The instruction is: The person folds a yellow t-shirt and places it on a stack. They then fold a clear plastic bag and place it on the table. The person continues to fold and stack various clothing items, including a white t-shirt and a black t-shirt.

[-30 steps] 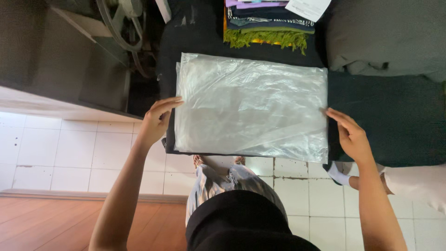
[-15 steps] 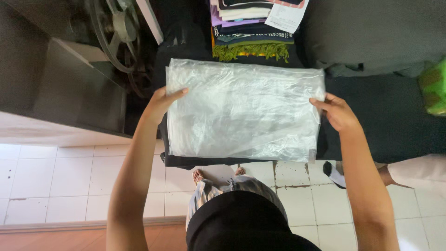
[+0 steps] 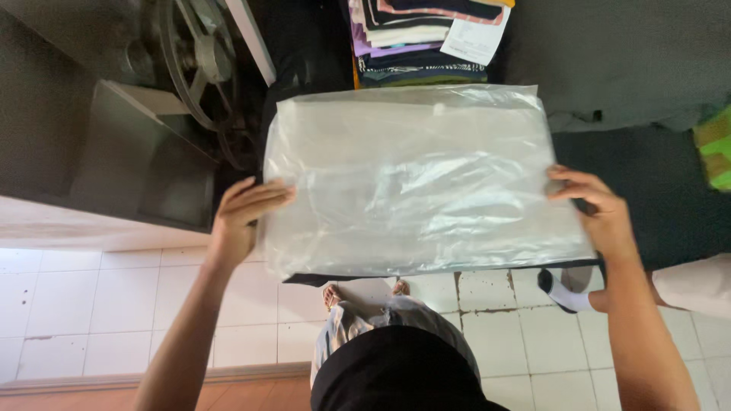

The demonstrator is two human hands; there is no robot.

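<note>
A large clear plastic bag [image 3: 415,179] lies flat over a dark folded cloth, whose edge shows beneath its near side. My left hand [image 3: 242,217] grips the bag's left edge, fingers on top of the plastic. My right hand [image 3: 598,209] holds the bag's right edge, fingers curled over it. The bag is stretched between both hands, above the dark work surface [image 3: 640,190].
A stack of folded coloured garments [image 3: 415,42] with a white paper slip [image 3: 476,38] sits beyond the bag. A sewing-machine wheel [image 3: 194,61] and dark stand are at upper left. Another person's foot in a white sock [image 3: 563,293] rests on the white tiled floor.
The bag now fills more of the view and sits lower and more central. Both hands have kept their hold on its side edges.
</note>
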